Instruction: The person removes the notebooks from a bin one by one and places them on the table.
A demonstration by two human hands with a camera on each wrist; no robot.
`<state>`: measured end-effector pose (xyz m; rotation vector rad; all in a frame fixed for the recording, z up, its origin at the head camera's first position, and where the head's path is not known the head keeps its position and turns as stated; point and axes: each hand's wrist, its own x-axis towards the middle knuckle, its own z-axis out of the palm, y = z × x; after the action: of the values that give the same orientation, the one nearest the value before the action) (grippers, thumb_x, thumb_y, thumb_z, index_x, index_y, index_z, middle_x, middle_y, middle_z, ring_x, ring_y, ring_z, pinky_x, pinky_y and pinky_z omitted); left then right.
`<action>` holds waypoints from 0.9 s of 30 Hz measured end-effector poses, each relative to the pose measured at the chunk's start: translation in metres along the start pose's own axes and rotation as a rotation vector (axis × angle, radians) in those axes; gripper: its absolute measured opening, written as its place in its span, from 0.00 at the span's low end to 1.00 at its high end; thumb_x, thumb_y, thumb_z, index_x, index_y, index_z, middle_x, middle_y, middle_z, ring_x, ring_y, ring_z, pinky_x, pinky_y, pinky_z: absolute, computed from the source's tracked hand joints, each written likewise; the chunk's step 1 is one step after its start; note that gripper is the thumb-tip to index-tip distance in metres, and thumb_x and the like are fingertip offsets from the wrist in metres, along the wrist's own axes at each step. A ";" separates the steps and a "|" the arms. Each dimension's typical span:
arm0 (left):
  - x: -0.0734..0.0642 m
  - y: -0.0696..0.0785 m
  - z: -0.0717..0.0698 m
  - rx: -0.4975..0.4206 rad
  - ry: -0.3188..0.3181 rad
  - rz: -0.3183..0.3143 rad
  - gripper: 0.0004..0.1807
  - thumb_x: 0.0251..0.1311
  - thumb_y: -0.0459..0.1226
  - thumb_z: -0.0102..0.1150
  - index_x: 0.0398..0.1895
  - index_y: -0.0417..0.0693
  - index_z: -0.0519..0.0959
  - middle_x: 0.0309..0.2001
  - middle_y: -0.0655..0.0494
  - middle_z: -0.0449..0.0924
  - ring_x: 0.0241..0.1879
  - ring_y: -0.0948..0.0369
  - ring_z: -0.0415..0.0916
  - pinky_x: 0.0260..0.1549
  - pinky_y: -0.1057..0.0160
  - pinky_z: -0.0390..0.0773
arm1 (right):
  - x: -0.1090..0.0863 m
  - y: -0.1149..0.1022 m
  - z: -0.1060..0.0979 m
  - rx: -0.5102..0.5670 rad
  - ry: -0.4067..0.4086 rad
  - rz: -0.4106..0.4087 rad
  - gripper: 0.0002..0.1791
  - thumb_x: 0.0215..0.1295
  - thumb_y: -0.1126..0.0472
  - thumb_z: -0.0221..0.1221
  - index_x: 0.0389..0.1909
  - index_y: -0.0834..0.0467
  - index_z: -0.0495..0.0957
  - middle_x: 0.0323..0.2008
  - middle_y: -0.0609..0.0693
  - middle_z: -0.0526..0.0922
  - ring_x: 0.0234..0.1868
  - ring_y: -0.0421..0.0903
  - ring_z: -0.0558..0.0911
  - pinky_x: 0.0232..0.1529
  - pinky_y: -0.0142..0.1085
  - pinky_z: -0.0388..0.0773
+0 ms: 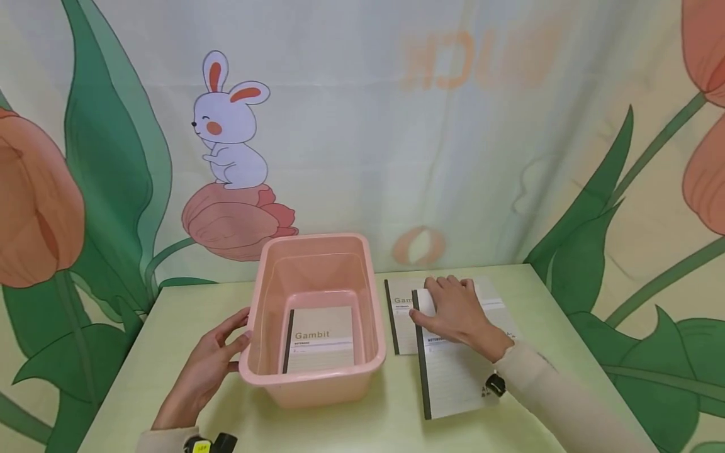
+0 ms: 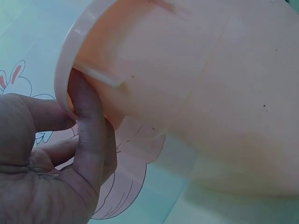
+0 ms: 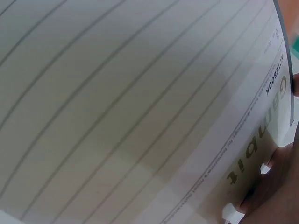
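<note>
A pink plastic basin (image 1: 317,393) stands left of the table's middle in the head view. My left hand (image 1: 206,362) grips its left rim; in the left wrist view the thumb and fingers (image 2: 88,112) pinch the rim edge. Inside the basin lies a notebook (image 1: 324,352) marked "Gambit", with a dark spine. To the right, my right hand (image 1: 459,311) grips a second notebook (image 1: 455,384) near its top, the thumb at the dark spine and the fingers over the far edge. This notebook partly covers a third notebook (image 1: 401,330) on the table. In the right wrist view, the held notebook's lined cover (image 3: 140,112) fills most of the picture.
The pale green table (image 1: 396,428) ends at a hanging printed curtain (image 1: 351,145) with a rabbit and tulips. Curtain also borders the table on both sides. The basin's back edge is close to the curtain.
</note>
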<state>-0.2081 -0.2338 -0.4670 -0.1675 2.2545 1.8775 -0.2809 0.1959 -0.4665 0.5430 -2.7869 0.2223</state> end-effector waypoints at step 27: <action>-0.001 -0.001 -0.001 -0.001 -0.022 0.005 0.34 0.73 0.43 0.50 0.78 0.56 0.52 0.75 0.46 0.53 0.66 0.47 0.64 0.47 0.55 0.83 | -0.047 -0.011 0.111 0.012 -0.238 0.043 0.34 0.57 0.24 0.53 0.47 0.49 0.72 0.39 0.48 0.72 0.41 0.49 0.70 0.38 0.47 0.66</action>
<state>-0.2073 -0.2353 -0.4676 -0.1411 2.2423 1.8736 -0.2631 0.1792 -0.5851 0.5449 -3.0323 0.1958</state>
